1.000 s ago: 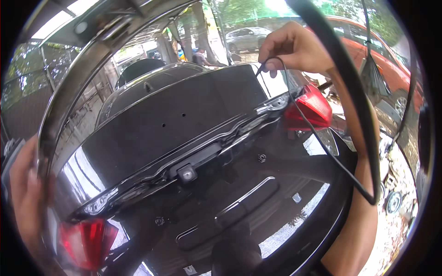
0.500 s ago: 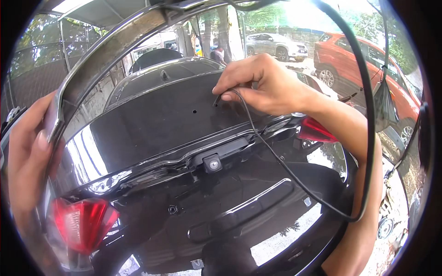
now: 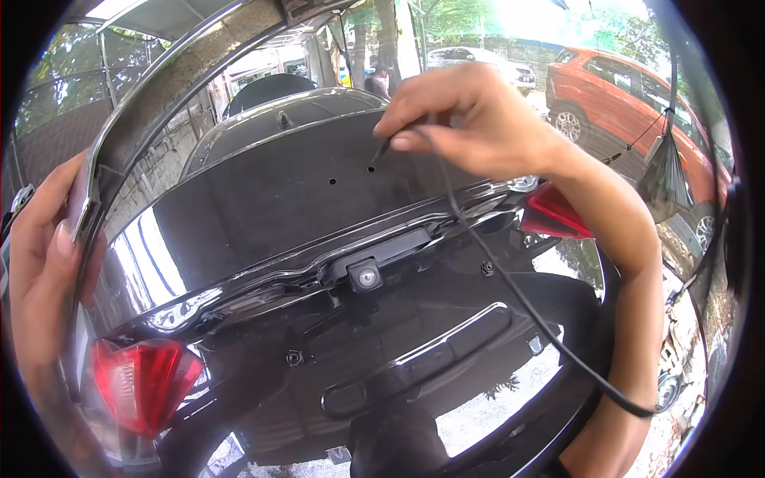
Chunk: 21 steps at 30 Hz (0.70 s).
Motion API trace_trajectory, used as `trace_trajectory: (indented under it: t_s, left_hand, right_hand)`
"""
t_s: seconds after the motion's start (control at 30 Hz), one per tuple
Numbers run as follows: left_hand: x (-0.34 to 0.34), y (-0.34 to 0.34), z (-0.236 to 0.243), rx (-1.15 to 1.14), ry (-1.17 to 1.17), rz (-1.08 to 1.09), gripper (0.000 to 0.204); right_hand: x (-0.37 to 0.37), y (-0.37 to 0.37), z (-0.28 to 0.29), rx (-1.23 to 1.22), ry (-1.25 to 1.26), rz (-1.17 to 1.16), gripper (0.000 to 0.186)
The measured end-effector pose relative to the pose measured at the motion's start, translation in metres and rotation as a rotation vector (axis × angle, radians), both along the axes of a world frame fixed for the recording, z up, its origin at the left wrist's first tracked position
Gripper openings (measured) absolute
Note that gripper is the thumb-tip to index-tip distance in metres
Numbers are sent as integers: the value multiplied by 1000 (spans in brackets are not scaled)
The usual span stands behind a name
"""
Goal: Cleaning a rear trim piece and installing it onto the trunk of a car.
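My left hand (image 3: 46, 263) is closed around the end of a long curved strip (image 3: 163, 107), chrome-edged and dark underneath, which looks like a car spoiler. It arches up over the left side of the view. My right hand (image 3: 478, 123) pinches a thin black cable (image 3: 518, 291) near its end, above the black car's trunk lid (image 3: 239, 219). Two small drilled holes show in the lid: a left hole (image 3: 333, 182) and a right hole (image 3: 370, 169). The cable tip hangs just above the right hole, apart from it. Lower down, the cable sags past my right forearm.
Below the lid edge sits a small square camera (image 3: 366, 276). Red tail lights flank it, a left light (image 3: 143, 386) and a right light (image 3: 558, 211). An orange car (image 3: 613, 88), a white car (image 3: 486, 64) and a person (image 3: 378, 82) are behind. A dark bag (image 3: 669, 179) hangs at right.
My right hand has lifted slightly, and the cable tip has come away from the right hole, which now shows. The cable's bend has shifted right and down. My left hand still grips the strip.
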State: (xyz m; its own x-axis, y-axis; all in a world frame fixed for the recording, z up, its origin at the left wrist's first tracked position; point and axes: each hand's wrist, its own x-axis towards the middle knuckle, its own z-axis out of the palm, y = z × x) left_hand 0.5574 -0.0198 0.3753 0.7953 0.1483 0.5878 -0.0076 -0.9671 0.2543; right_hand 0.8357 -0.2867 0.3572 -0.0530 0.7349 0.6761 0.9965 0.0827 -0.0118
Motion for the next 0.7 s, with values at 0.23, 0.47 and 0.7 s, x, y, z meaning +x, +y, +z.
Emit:
trace_trajectory:
  t_s: [0.23,0.47,0.7]
  left_hand:
    - [3,-5,3,-13,-38,-57,50]
    - [19,-5,-6,-13,-246,-183,60]
    - [16,-2,-3,-54,-155,-200,62]
  right_hand:
    - [-17,-62,25,-925,325,132,14]
    - [-35,-54,0,-1225,252,197,15]
    - [-52,-46,-18,-1240,200,347,23]
